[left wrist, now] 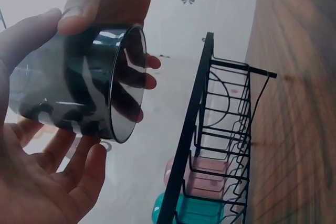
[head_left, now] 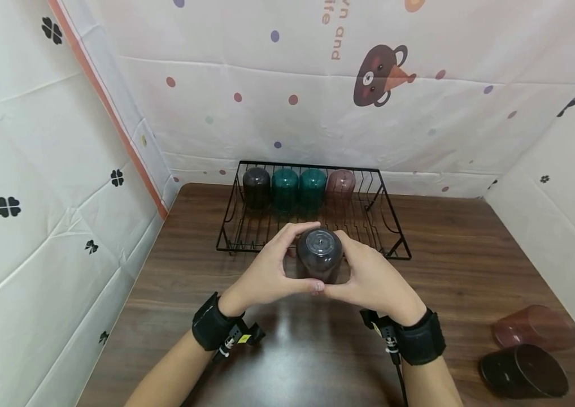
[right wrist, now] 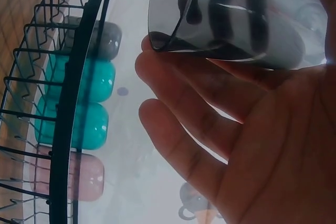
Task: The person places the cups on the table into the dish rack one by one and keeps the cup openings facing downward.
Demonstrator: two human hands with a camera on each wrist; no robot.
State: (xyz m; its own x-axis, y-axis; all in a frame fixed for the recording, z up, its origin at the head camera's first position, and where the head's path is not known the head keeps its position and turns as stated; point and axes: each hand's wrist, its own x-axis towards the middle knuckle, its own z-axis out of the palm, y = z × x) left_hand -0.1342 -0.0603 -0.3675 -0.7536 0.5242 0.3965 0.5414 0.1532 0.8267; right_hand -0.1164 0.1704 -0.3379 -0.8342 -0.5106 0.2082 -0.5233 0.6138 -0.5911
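Between both hands is a clear dark grey cup [head_left: 320, 257], held upside down with its base up, just in front of the wire rack. My left hand [head_left: 265, 272] grips its left side, thumb across the near wall. From the other side my right hand [head_left: 373, 278] holds it, and the two thumb tips meet in front. The cup's open rim shows in the left wrist view, where the cup [left wrist: 79, 82] has fingers curved round its wall. In the right wrist view, fingers [right wrist: 178, 103] lie along and below the cup [right wrist: 236, 19].
The black wire rack [head_left: 309, 165] stands against the back sheet. Along its back row are upside-down cups: a dark grey cup [head_left: 256, 189], two teal cups [head_left: 284, 191] and a pink cup [head_left: 340, 189]. A pink cup [head_left: 531, 328] and a dark cup [head_left: 503, 373] lie sideways at the right.
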